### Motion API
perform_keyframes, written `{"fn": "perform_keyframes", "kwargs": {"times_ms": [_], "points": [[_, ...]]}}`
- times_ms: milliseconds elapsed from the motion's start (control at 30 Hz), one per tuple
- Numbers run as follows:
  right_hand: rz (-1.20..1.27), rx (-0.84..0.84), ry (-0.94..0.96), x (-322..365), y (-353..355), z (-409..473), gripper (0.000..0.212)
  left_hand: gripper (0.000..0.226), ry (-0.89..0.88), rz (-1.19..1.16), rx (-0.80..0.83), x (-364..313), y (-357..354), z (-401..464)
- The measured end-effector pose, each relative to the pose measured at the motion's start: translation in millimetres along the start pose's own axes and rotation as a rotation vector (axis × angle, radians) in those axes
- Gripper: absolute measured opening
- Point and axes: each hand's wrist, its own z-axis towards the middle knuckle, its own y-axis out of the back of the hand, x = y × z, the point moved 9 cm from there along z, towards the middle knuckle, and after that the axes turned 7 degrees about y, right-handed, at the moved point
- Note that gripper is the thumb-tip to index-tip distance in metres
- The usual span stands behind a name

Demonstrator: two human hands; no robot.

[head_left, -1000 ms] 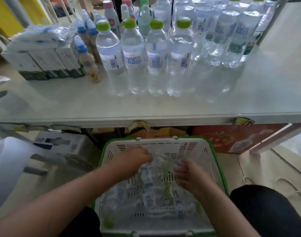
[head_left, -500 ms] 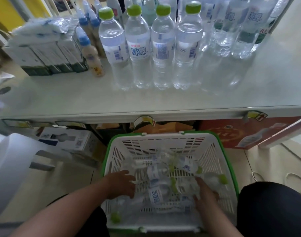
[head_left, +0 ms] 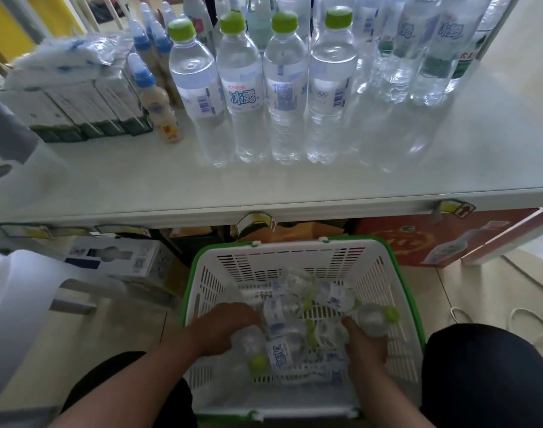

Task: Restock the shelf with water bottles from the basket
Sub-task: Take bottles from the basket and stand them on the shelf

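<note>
Left hand (head_left: 224,329), right hand (head_left: 364,345) lowered, curled.

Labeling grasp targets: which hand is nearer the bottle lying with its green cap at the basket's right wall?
Right. The right hand sits right beside that bottle, fingertips at its body. The left hand is across the basket, on other bottles.

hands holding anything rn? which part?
Both hands are down among the bottles in the basket. Left hand and right hand each touch a bottle's body; a closed grip cannot be told.
</note>
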Motion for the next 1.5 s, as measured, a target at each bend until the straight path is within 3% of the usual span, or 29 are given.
{"fn": "perform_keyframes", "kwargs": {"times_ms": [100,233,333,467,633,833,1033,1100,1167,1367,1500], "points": [[-0.13,0.023,0.12,22.5,-2.9,-19.1,0.073,0.039,0.127,-0.195,-0.09,6.2,7.2,2.9],[-0.248,0.065,0.216,37.2,-5.8,-28.9,0.072,0.057,0.283,-0.397,-0.17,16.2,15.6,2.1],[-0.386,0.189,0.341,63.2,-21.6,-45.1,0.07,0.076,0.405,-0.597,-0.289,19.8,37.1,1.7],[-0.453,0.38,0.532,104.4,-48.3,-77.9,0.064,0.071,0.497,-0.826,-0.445,15.8,63.7,-3.2],[-0.47,0.526,0.65,150.3,-61.8,-108.3,0.063,0.059,0.484,-0.945,-0.488,-16.4,84.5,-0.2],[-0.523,0.67,0.772,209.8,-64.8,-137.5,0.062,0.062,0.41,-0.962,-0.479,-57.9,120.3,9.8],[-0.556,0.644,0.906,281.3,-42.4,-156.0,0.066,0.052,0.325,-0.897,-0.568,-104.6,178.1,14.1],[-0.524,0.638,0.957,308.4,-33.1,-162.2,0.057,0.052,0.267,-0.879,-0.592,-125.3,200.7,16.2],[-0.522,0.594,1.039,341.4,-21.8,-170.2,0.05,0.055,0.228,-0.857,-0.617,-148.1,226.1,18.1],[-0.52,0.417,1.255,436.6,6.3,-179.2,0.06,0.058,0.102,-0.771,-0.738,-210.6,300.8,34.5],[-0.476,0.299,1.288,475.6,13.5,-161.2,0.065,0.063,0.107,-0.648,-0.946,-229.9,327.2,68.0]]}}
